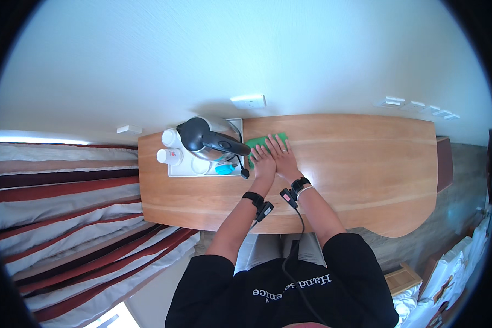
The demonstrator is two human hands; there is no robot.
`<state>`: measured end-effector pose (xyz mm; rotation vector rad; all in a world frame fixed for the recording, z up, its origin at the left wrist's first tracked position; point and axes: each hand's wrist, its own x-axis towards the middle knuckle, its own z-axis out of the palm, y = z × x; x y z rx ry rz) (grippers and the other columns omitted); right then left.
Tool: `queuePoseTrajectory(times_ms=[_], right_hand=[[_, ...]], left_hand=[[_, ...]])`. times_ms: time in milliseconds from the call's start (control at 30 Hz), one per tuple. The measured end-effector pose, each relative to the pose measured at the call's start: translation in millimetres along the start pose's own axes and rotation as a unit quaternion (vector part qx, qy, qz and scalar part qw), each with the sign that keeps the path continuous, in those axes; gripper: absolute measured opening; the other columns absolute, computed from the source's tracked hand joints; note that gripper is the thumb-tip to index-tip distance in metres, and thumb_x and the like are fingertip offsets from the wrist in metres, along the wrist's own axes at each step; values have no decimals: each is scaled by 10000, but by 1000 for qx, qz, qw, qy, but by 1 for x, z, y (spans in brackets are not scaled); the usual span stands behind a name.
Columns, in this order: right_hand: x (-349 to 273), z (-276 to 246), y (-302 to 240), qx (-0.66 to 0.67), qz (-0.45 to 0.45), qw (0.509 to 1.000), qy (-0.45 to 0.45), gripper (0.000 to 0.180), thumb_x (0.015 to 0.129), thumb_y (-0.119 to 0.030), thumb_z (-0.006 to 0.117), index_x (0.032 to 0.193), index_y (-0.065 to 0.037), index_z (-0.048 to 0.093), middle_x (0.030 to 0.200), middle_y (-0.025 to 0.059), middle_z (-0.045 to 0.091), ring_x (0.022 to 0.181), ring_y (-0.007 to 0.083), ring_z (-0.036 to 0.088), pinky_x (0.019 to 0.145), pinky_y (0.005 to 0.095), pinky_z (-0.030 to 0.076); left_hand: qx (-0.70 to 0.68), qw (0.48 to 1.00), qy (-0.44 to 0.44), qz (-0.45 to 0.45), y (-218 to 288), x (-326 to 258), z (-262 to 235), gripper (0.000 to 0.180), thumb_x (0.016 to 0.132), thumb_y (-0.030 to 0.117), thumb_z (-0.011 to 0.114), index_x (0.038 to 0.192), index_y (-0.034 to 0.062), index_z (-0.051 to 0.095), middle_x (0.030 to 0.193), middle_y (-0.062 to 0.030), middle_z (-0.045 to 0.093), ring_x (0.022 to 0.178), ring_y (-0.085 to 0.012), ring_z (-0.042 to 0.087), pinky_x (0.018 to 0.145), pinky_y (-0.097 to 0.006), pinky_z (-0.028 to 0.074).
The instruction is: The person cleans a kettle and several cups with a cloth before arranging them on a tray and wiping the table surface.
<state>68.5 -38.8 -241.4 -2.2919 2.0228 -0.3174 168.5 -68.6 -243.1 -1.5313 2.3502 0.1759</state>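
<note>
A green cloth [258,142] lies flat on the wooden table [361,169], just right of a white tray [179,173]. My left hand [263,165] rests on the cloth's lower part, fingers stretched forward. Beside it, touching, my right hand [284,158] presses flat with its fingers extended over the cloth's right side. Both palms face down and hide part of the green cloth. A ring shows on a finger of the right hand. Nearest to the left hand is the black handle of an electric kettle [195,134] that stands on the tray.
Two white cups [171,157] stand at the tray's left. A small teal object [224,169] and a black plug [245,174] lie near its front right corner. A wall socket [248,101] sits behind the table. Striped curtains [65,202] hang at the left.
</note>
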Motion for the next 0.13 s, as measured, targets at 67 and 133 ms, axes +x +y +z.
queuePoseTrajectory(times_ms=[67,133], right_hand=[[10,3,1,-5,18,1000,15,660,923,-360,483,1526,-185,280,1616,57,183,1494,267,136,1195,505,79],[19,6,5,-26,16,1000,3,656,929,-369,476,1530,-205,270,1623,59,160,1496,271,117,1196,510,69]], left_hand=[[-38,998,45,18,-6,8,0,544,955,120,438,1434,-115,325,1487,-342,311,1374,-546,288,1052,-631,361],[-32,999,24,13,-7,18,-4,553,960,130,436,1442,-111,312,1504,-340,280,1382,-539,279,1068,-641,332]])
